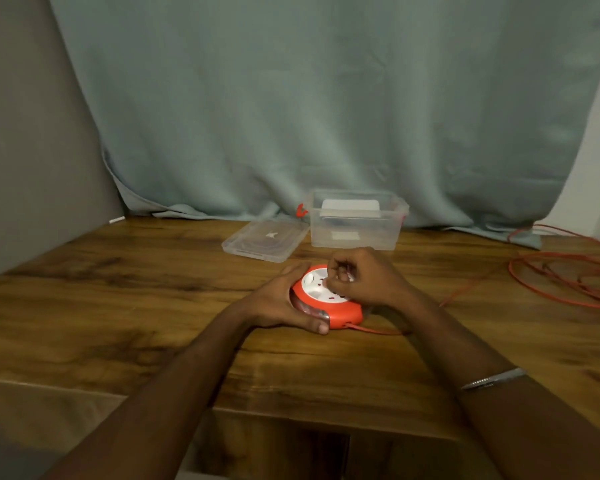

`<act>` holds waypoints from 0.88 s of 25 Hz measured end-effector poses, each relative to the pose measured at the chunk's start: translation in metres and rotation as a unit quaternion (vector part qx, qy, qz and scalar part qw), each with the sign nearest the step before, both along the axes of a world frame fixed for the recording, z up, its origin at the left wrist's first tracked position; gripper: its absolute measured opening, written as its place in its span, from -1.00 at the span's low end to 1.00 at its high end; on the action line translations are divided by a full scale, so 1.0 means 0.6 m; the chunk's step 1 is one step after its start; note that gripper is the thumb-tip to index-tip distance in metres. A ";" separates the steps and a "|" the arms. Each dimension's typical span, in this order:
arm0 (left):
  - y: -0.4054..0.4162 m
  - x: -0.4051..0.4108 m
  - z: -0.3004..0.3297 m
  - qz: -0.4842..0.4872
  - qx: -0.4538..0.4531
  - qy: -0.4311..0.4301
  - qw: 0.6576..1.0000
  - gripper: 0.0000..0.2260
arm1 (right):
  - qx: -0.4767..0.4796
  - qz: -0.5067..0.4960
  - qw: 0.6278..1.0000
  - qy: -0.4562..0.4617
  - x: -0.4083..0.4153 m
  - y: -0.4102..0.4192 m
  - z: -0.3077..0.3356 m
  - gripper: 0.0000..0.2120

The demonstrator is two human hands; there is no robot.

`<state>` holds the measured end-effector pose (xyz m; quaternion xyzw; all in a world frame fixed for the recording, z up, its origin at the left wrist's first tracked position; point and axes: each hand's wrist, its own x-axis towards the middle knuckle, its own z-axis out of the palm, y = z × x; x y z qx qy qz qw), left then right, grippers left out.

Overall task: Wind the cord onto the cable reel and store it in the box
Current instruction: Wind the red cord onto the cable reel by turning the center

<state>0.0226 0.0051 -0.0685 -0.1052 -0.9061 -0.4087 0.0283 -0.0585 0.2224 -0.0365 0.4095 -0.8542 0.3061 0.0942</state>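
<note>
At frame centre, the left hand (pixel 278 303) grips the cable reel (pixel 328 299) while the right hand (pixel 361 278) pinches its crank; winding seems underway, with much cord (pixel 565 282) left.

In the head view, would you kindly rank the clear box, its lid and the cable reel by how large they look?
1. Clear box, largest.
2. Lid, flatter.
3. Cable reel, smallest, though the hands partly cover it and it lies nearer the camera.

Orange cable reel (pixel 329 299) flat on table; cord (pixel 565 282) loose; box (pixel 355 233) open
</note>
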 end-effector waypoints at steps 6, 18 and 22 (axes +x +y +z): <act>-0.006 -0.001 0.001 -0.017 -0.009 -0.042 0.999 0.03 | 0.019 0.071 0.985 -0.158 -0.024 0.034 0.003 -0.55; -0.019 -0.016 -0.008 -0.003 -0.005 0.012 1.000 0.11 | 0.015 0.019 0.994 -0.111 -0.018 0.020 0.003 -0.75; -0.015 -0.014 -0.006 0.003 -0.015 0.015 1.000 -0.05 | 0.034 -0.038 0.997 -0.050 -0.002 0.002 -0.002 -0.69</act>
